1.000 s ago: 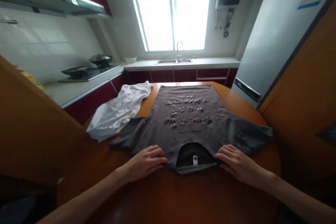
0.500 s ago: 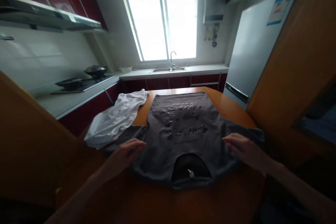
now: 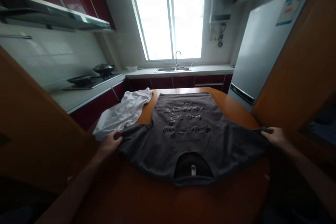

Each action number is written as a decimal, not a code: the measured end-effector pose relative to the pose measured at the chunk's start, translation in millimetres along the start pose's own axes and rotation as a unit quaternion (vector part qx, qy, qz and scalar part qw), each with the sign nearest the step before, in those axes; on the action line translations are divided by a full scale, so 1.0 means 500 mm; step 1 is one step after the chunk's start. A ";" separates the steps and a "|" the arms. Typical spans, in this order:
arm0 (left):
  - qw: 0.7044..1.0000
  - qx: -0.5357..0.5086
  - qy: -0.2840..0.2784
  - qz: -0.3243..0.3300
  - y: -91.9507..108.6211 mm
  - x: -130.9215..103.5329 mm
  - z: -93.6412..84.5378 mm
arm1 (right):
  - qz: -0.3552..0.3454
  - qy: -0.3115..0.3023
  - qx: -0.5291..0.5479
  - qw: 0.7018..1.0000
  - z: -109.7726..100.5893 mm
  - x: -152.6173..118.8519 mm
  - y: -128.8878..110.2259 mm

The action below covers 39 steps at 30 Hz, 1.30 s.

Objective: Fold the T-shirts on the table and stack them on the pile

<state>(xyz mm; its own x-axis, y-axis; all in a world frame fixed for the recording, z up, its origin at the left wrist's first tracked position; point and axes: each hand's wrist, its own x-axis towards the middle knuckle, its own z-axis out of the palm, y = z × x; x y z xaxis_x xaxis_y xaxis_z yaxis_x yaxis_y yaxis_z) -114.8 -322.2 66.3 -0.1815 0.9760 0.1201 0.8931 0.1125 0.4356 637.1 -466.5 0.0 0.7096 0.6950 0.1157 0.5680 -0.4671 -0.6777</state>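
Note:
A dark grey T-shirt (image 3: 162, 150) with black lettering lies spread on the wooden table (image 3: 178, 204), its neckline nearest me and its hem toward the window. My left hand (image 3: 110, 142) pinches the end of the sleeve on the left. On the other side, my right hand (image 3: 276, 136) grips the opposite sleeve end, out past the table's right side. Both sleeves are drawn outward between the hands. A small white label (image 3: 193, 170) shows inside the collar. Beyond my left hand, a crumpled white garment (image 3: 124, 110) lies along the table's left edge.
Across from the table runs a counter with a sink (image 3: 170, 69) under a window. A stove with a lidded pan (image 3: 103, 69) stands at the left, below a range hood (image 3: 60, 17). A fridge (image 3: 265, 49) rises at the right, beside a wooden panel (image 3: 296, 66).
Both hands have moved outward from the shirt's chest to its sleeve ends and taken hold of them. The sleeves now stretch wider and straighter. The view has shifted slightly.

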 end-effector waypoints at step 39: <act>0.809 0.059 -0.167 0.561 0.290 -0.167 0.163 | -0.322 -0.128 -0.166 0.923 0.095 -0.248 -0.262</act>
<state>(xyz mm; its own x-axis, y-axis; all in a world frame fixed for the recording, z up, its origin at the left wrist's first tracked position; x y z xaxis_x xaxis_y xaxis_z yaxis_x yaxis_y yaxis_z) 63.5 -372.0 46.9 0.8736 0.4706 0.1240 0.4561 -0.8806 0.1286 454.9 -465.3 39.8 0.0817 0.9736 0.2129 0.9645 -0.0234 -0.2632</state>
